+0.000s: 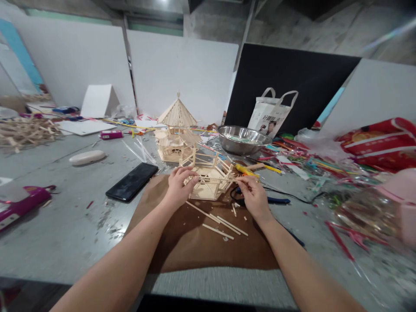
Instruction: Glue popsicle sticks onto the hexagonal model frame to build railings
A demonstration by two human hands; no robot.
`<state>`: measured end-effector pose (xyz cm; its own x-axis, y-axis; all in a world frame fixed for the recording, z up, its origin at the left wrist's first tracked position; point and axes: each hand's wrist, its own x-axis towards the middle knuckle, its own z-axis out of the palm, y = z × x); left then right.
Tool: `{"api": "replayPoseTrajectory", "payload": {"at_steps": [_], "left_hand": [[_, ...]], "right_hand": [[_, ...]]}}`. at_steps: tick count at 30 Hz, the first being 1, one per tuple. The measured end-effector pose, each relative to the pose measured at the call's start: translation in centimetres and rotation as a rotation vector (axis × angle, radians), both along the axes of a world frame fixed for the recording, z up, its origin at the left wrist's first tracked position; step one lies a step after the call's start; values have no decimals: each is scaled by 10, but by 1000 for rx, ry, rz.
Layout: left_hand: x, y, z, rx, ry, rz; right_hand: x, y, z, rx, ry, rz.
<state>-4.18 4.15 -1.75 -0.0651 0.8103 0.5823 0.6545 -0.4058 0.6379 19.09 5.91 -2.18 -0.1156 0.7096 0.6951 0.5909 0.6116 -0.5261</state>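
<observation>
Unfinished stick frame (211, 173): pale wood, open lattice walls, standing on brown paper (195, 242). Left hand (178, 186) and right hand (253, 195) each pinch an end of a thin stick (216, 178) laid across it. Around the frame: pavilion model (175, 130) at 11 o'clock, steel bowl (242, 138) at 1, phone (131, 182) at 9, loose sticks (217, 223) at 6

No text readable anywhere in your view. White tote bag (271, 113) behind steel bowl (242, 139): dark printed lines on front, too small for you to read, one patch of print blurred. Red packets (380, 143) at far right of counter (65, 225): white bands and orange mark, letters not legible to you. Pink case (112, 134) near back of counter: pale label patch, illegible. Magenta pack (19, 206) at your left edge: surface too blurred to tell. Black phone (131, 182) on counter: screen dark.
</observation>
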Motion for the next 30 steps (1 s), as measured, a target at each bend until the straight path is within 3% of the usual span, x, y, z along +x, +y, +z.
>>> {"api": "replayPoseTrajectory", "payload": {"at_steps": [8,15,21,30], "left_hand": [[-1,-2,1,16,43,25],[-1,-3,0,1,42,31],[-3,-1,-2,5,41,25],[-4,-1,1,23,41,-6]], "right_hand": [[-1,2,1,111,-88,-54],[-5,-1,16,216,-362,-91],[-15,-6,24,223,-451,-24],[-29,-7,28,231,-522,-58]]}}
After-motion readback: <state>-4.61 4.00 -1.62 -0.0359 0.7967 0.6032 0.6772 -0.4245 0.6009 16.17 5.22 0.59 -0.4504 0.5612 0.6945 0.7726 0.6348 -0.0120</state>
